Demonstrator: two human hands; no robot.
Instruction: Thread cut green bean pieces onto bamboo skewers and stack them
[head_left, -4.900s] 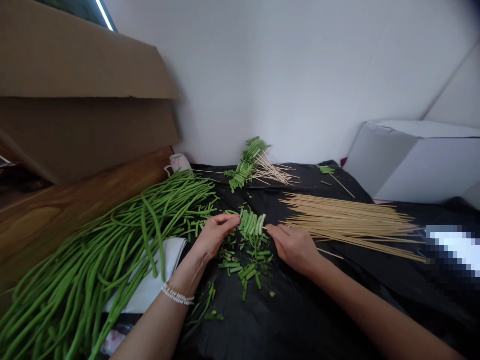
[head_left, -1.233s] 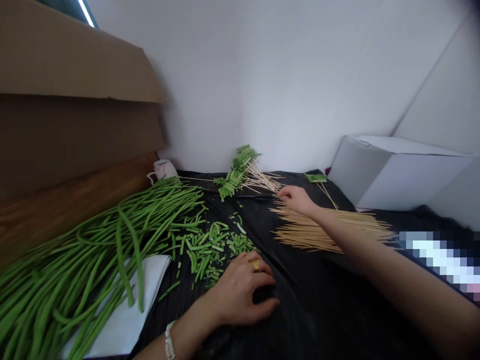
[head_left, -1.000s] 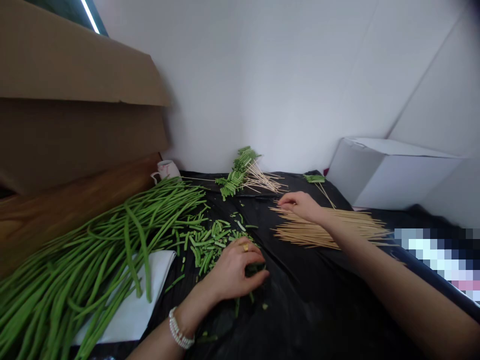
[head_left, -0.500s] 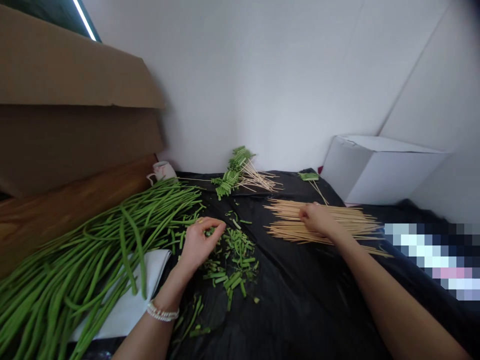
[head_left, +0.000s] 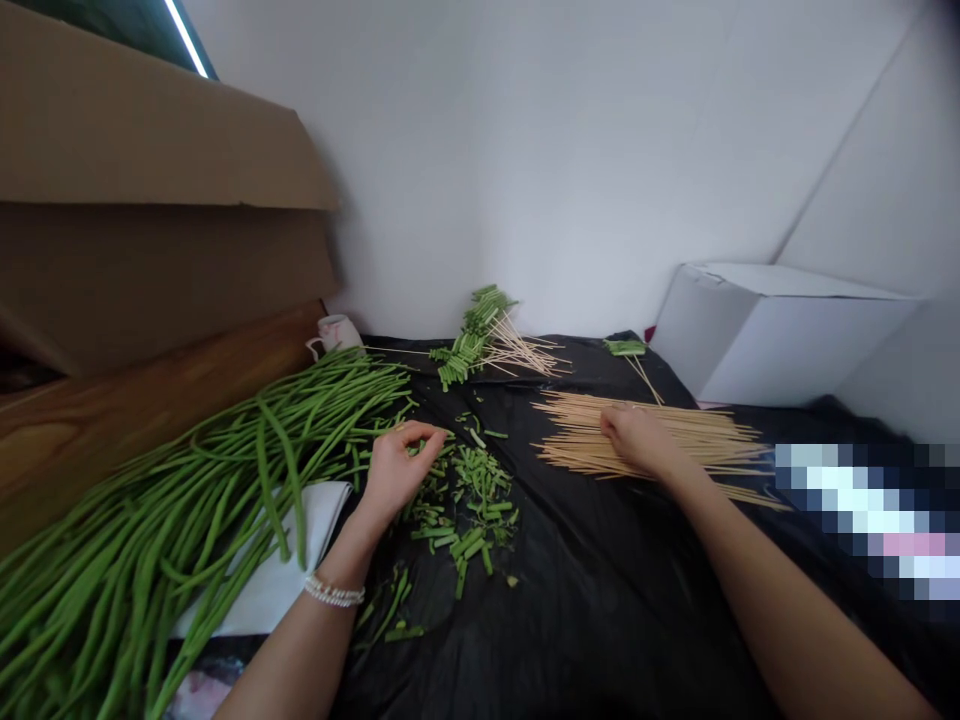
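Observation:
Loose bamboo skewers [head_left: 690,430] lie in a wide pile on the right, and my right hand [head_left: 634,437] rests on them with its fingers curled closed around some. Over the short cut green bean pieces [head_left: 480,485] hovers my left hand [head_left: 405,465], a bead bracelet on its wrist. Its thumb and fingertips meet in a pinch; anything between them is too small to tell. Long green beans [head_left: 172,530] spread in a big heap to the left. At the back, bean pieces threaded on skewers [head_left: 472,335] are stacked, their bare sticks pointing right.
One more threaded bean piece group [head_left: 625,348] lies at the back right, near a white box [head_left: 780,335]. A mug [head_left: 340,333] stands behind the long beans, beside a large cardboard box [head_left: 165,160]. Black plastic sheeting [head_left: 585,590] covers the table. A white sheet [head_left: 319,515] lies under the beans.
The view has shifted slightly, so the scene sits a little further right and higher. My left hand stays pinched over the bean pieces; my right hand remains on the skewers.

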